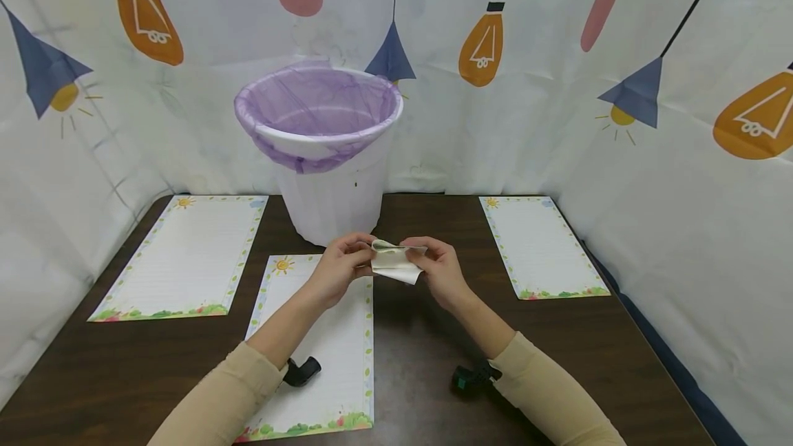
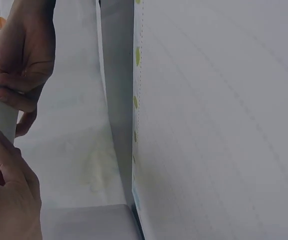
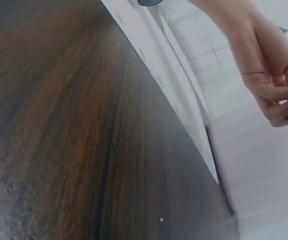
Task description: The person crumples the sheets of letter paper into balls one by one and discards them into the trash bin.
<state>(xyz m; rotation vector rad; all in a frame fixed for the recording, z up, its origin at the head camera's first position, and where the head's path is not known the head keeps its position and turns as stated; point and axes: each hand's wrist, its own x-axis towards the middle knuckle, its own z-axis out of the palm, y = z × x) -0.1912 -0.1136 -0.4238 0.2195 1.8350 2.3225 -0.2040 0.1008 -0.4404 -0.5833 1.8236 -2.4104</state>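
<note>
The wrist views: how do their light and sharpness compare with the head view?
Head view: bright, with the left hand, right hand and pale folded piece fairly clear; left wrist view: dim and greyish, rows on the lined sheet faint and curved; right wrist view: pale glare on the tabletop at lower left, background soft.

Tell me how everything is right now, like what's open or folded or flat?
Small paper: folded over, held up
Left hand: pinching the small paper's left end
Right hand: pinching its right end
Bin: upright, open at the top
Purple bag: lining the bin, folded over its rim
Left sheet: flat on the table
Middle sheet: flat, partly hidden
Right sheet: flat
</note>
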